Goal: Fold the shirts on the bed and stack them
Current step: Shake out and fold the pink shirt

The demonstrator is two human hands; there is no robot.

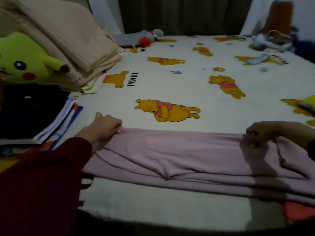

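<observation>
A pale pink shirt (179,155) lies spread across the near part of the bed, folded lengthwise into a long band with several creases. My left hand (105,126) pinches its far left corner, fingers curled over the cloth edge. Over on the far right corner my right hand (265,133) grips the fabric, which bunches up under it. A stack of folded shirts (34,116), dark on top with white, blue and orange edges showing, sits at the left beside my left arm.
The bed sheet (170,86) is cream with bear prints. A yellow plush toy (25,65) and folded beige blanket (59,40) lie at left. A grey and red plush (150,36) and loose items (269,43) sit at the far edge.
</observation>
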